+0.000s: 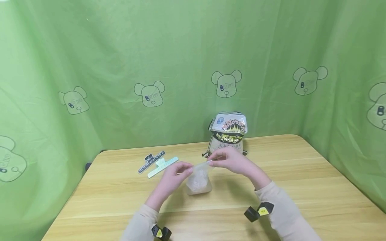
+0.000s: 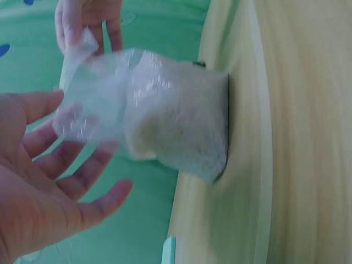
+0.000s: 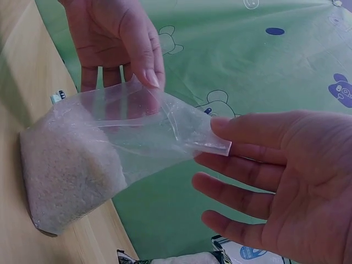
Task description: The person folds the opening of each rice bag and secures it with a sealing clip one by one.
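Note:
A clear plastic bag (image 1: 199,180) with pale, rice-like grains in its lower part stands on the wooden table. Its upper part is limp, see-through film. At the left of the bag's mouth, my left hand (image 1: 172,176) pinches the film between thumb and fingers, the fingers showing behind it in the right wrist view. Thumb and index finger of my right hand (image 1: 233,161) pinch the opposite top corner, where a folded white edge (image 3: 212,147) shows. The other fingers of the right hand are spread apart below that corner.
Behind the right hand stands a larger printed rice sack (image 1: 228,129) near the table's back edge. To the left lie a black piano-key patterned clip (image 1: 152,162) and a mint-green clip (image 1: 163,167). A green curtain (image 1: 187,50) surrounds the table (image 1: 120,204).

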`<state>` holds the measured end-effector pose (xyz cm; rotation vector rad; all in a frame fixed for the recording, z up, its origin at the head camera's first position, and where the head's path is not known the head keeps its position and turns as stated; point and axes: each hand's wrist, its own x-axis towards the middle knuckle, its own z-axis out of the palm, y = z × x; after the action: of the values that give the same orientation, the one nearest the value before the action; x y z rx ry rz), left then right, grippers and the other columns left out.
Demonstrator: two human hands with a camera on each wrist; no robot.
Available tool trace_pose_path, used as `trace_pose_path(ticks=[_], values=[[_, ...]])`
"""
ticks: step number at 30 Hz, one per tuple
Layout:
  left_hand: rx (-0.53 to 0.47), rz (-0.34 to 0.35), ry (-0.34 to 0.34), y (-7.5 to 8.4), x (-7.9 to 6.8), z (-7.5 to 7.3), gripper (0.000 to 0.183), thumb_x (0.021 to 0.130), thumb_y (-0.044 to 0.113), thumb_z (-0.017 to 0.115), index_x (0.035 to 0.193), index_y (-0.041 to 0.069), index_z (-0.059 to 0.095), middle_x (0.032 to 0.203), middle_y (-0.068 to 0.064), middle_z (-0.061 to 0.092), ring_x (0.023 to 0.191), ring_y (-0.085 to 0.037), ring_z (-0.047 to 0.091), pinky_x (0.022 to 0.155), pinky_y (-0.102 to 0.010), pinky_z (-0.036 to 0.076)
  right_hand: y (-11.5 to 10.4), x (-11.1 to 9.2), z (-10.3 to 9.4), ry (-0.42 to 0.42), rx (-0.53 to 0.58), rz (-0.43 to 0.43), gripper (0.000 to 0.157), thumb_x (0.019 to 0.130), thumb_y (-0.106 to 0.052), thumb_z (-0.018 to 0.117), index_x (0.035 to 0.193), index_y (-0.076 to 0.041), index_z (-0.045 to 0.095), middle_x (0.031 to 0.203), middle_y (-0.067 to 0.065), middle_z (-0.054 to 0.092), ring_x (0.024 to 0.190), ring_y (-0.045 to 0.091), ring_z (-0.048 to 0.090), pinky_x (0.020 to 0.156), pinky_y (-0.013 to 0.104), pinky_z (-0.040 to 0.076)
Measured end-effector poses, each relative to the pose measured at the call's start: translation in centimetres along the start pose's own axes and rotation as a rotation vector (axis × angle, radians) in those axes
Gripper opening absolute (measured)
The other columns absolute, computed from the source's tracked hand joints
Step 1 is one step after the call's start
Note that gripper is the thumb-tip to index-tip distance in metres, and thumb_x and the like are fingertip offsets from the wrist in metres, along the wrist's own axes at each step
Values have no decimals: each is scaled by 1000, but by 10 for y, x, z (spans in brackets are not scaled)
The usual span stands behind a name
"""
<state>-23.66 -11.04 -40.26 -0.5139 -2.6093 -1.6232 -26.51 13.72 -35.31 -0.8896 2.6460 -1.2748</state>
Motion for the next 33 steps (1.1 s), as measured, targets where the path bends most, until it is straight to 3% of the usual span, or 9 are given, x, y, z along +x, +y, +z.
trace_pose_path(ticks=[7,13,20,29,33], values=[[38,54,81,14,-1,14,27,94,23,62,113,5,67,112,-13,71,103,-27,67,91,-41,56,-1,0,1,21,-46,-32,16,89,-23,68,96,-9,72,93,4,74,88,14,68,85,37,57],[45,60,123,23,-4,23,25,94,26,62,112,9,69,113,-9,72,108,-25,66,98,-45,52,-4,-1,2,21,-70,-42,13,90,-22,68,96,-12,72,91,1,73,86,12,67,82,33,57],[109,109,117,28,-7,27,33,97,28,58,123,8,66,125,-9,67,120,-27,62,105,-47,48,-10,-3,4,24,-128,-100,11,90,-22,67,96,-14,72,93,-1,73,86,10,66,81,29,56],[142,148,174,27,-8,31,23,96,25,60,111,11,71,113,-6,73,109,-22,67,99,-43,53,-12,-3,8,27,-154,-148,10,90,-22,67,94,-15,72,93,-2,73,90,13,66,91,46,55],[158,151,203,28,-8,33,19,95,23,61,105,11,73,108,-5,74,106,-21,69,97,-42,54,-12,-3,8,25,-158,-157,9,90,-22,67,94,-16,72,93,-3,73,90,12,66,93,46,54]])
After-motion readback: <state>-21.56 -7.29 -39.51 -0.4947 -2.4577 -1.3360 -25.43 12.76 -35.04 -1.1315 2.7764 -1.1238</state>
